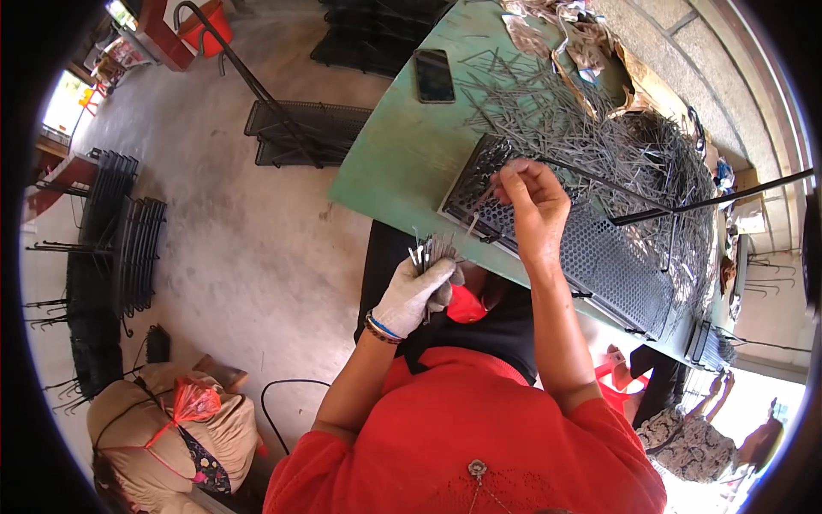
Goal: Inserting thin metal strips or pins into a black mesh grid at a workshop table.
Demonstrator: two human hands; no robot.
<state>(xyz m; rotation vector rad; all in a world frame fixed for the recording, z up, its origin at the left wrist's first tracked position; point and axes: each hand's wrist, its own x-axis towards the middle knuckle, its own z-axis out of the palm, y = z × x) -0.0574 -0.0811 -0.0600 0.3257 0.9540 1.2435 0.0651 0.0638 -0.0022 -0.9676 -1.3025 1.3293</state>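
Observation:
My left hand (413,298), in a whitish work glove, is closed round a bundle of thin metal rods (437,248) just off the table's near edge. Bare and raised, my right hand (538,210) pinches one thin rod (479,208) between thumb and fingers; the rod slants down toward the bundle. Below and beyond that hand lies a black perforated metal rack (612,261) along the near side of the green table (377,167). Long black bars (668,210) rise from the rack and reach to the right. My right hand hides part of the mesh.
A large heap of loose dark rods (574,111) covers the table behind the rack, near a phone (434,75). Black racks (137,257) stand at left, another rack (317,128) on the floor. A tan bundle (137,420) is lower left. Another person (693,441) works at lower right.

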